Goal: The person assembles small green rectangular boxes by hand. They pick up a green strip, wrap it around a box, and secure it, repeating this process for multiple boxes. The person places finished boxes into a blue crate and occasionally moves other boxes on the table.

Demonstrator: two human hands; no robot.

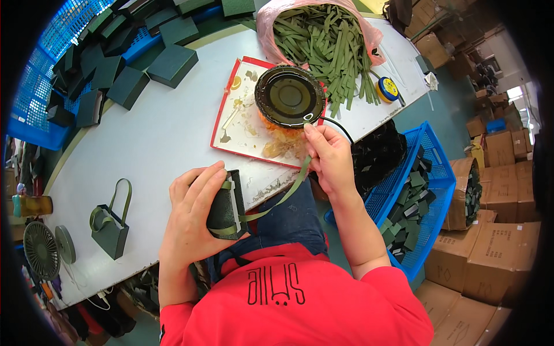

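My left hand (193, 210) grips a small dark green box (224, 212) at the table's front edge. A green ribbon (288, 194) runs from the box up to my right hand (332, 158). My right thumb and fingers pinch the ribbon near its end, at the near rim of a round black pot (290, 98) holding dark, shiny liquid. Whether the ribbon's tip touches the liquid is hard to make out. Amber drips hang below the pot, over a red-rimmed white tray (224, 124) spotted with amber residue.
A pink plastic bag (266, 23) spills green ribbon strips (332, 55). Dark green boxes (173, 64) crowd the far left by blue crates (34, 109). One box with ribbon loops (109, 237) stands left, near a fan (41, 251). Right are a blue basket (427, 228) of green pieces and cartons (496, 254).
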